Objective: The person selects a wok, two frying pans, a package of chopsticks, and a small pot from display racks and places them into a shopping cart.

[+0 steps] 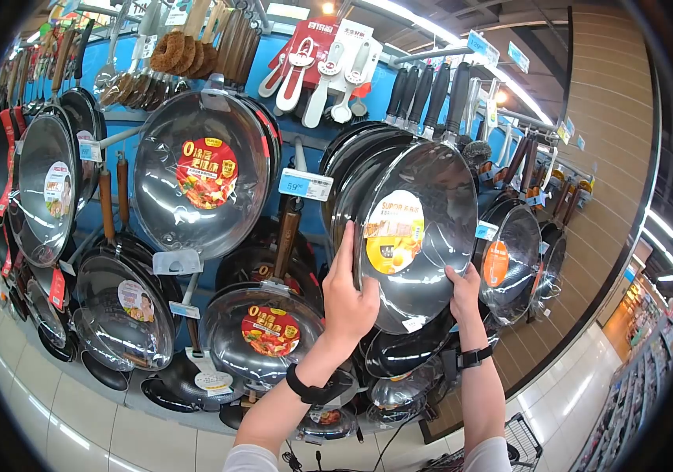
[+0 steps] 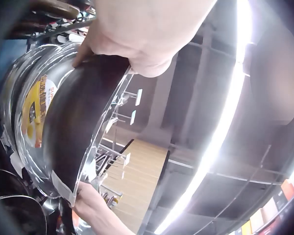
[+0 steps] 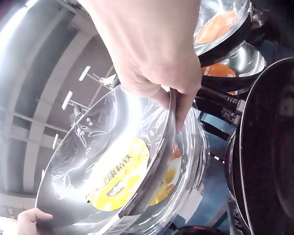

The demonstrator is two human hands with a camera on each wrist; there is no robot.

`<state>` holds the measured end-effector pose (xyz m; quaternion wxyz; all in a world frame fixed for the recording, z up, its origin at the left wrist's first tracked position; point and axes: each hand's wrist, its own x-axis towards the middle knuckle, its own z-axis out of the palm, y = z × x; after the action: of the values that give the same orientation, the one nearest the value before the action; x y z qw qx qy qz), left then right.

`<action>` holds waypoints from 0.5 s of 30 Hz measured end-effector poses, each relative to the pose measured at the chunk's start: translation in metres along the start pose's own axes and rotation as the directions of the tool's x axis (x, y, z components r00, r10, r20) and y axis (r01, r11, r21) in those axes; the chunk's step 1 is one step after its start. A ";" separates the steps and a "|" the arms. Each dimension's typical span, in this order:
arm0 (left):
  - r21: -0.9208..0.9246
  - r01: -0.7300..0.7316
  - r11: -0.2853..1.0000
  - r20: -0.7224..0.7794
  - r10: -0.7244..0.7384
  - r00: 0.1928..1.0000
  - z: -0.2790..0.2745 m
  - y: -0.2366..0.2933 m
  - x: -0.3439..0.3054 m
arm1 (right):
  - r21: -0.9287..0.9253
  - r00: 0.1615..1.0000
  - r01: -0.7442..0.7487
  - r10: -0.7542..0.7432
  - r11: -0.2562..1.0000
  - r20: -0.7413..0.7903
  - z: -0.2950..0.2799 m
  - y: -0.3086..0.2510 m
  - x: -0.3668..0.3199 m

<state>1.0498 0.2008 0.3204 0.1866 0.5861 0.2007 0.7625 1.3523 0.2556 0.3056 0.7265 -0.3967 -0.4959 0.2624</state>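
Your left grip (image 1: 350,303) is holding the pan (image 1: 443,204) by its left rim, thumb in front, fingers reaching into the gap behind. Your right grip (image 1: 466,293) is pinching the lower right rim, thumb on the front, fingers behind. Between your 2 grips, the pan is facing you in clear wrap, its label (image 1: 393,232) showing white and yellow. Its black handle (image 1: 457,98) is pointing up. You are wearing a dark band (image 1: 303,387) on each wrist. Just behind the pan, similar pans (image 1: 344,189) are hanging in a row. Left of them a tag (image 1: 296,183) is showing 59, and beyond it a wok (image 1: 157,169) with a red label is hanging. To the right, a pan with an orange label (image 1: 495,263) is hanging. Higher up, white spoons (image 1: 322,90) are hanging. Pale tiles (image 1: 156,436) are covering the floor, and a cart (image 1: 523,440) is standing at the lower right.
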 end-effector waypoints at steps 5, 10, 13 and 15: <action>-0.048 -0.012 0.999 -0.005 0.012 1.000 0.001 0.004 -0.003 | 0.003 0.999 0.033 -0.033 0.999 0.002 -0.006 0.003 0.000; 0.092 -0.036 0.995 -0.014 0.038 0.999 0.005 0.024 -0.011 | -0.004 1.000 -0.027 0.027 1.000 -0.002 -0.003 0.000 0.001; 0.128 -0.058 0.990 0.004 0.058 0.998 0.007 0.035 -0.014 | 0.016 0.998 -0.061 0.060 0.998 0.021 -0.002 0.001 0.004; 0.138 -0.079 0.987 -0.004 0.081 0.997 0.007 0.032 -0.014 | 0.009 0.998 -0.061 0.061 0.998 0.010 -0.001 0.002 0.005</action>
<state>1.0590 0.1668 0.3270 0.1139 0.6013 0.2303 0.7566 1.3548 0.2604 0.3059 0.7175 -0.4069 -0.4860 0.2889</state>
